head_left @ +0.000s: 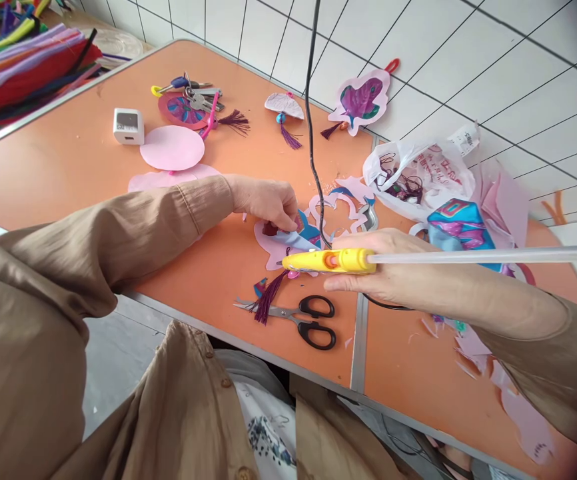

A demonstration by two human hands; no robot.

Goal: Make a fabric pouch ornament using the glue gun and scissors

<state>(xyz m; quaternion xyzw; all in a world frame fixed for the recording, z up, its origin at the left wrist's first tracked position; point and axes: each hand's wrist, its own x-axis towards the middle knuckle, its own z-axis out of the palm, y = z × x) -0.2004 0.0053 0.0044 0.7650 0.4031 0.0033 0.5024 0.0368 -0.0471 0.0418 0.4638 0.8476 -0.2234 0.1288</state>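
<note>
My right hand (393, 270) grips a yellow glue gun (329, 261) with a long clear glue stick (488, 255) poking out of its back; the nozzle points left at a pink paper cut-out (271, 248). My left hand (267, 202) pinches down on a blue and red painted piece (304, 233) lying on that cut-out. A purple tassel (268, 298) trails from the cut-out toward the table's near edge. The gun's black cord (312, 120) runs up and away across the table.
Black-handled scissors (304, 318) lie near the front edge. Pink paper discs (172, 147), a white cube (128, 125), keys (192, 92), finished painted ornaments (361, 100), a plastic bag (418, 175) and paper scraps (523, 413) cover the orange table (68, 173). Pipe cleaners (23, 60) are piled far left.
</note>
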